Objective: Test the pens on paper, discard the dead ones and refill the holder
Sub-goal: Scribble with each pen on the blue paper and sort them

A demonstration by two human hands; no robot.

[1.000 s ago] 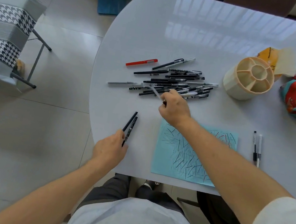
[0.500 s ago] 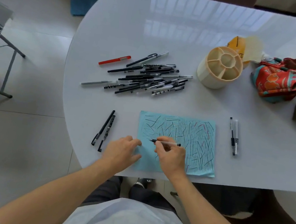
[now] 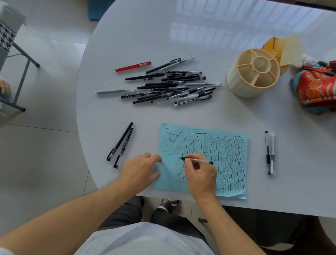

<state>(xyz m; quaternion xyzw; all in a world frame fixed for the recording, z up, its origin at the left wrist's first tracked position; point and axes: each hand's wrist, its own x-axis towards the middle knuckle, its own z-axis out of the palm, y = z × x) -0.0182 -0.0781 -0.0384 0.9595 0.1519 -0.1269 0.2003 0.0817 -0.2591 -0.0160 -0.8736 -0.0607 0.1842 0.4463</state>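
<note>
Currently the right hand (image 3: pixel 200 176) pinches a clear-barrelled pen (image 3: pixel 198 160) in a closed grip, tip pointing left and touching the blue paper (image 3: pixel 232 158), which is covered in ink strokes. Left hand (image 3: pixel 140 170) lies with relaxed fingers on the paper's left edge, holding nothing. Two black pens (image 3: pixel 121 142) lie side by side left of the paper; two more pens (image 3: pixel 269 153) lie right of it. Pile of pens (image 3: pixel 169 86) sits farther back on the white surface (image 3: pixel 198 33), a red pen (image 3: pixel 133 69) at its left rear. Cream pen holder (image 3: pixel 253 73) with divided compartments stands right of the pile, beside a patterned bag (image 3: pixel 330 86).
</note>
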